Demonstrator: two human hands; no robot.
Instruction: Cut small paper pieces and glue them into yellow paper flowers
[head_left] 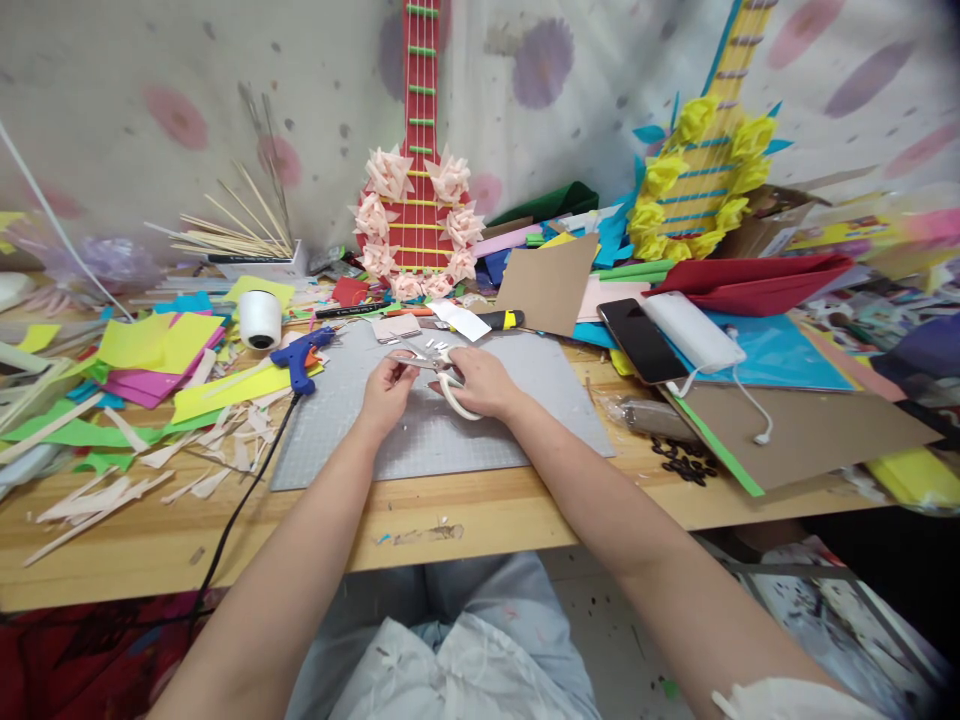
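Above the grey cutting mat, my right hand is closed around white-handled scissors. Their blades point left, toward my left hand. The fingertips of that hand are pinched together at the blade tips; whatever they hold is too small to name. Small white pieces lie on the mat just beyond the scissors. Behind them are a white paper strip, a small stack of pale card pieces and a yellow-and-black handled tool.
A blue glue gun with a black cord lies left of the mat, by a white roll and paper scraps. A red paper guitar stands behind. At right are a phone, power bank and brown cardboard.
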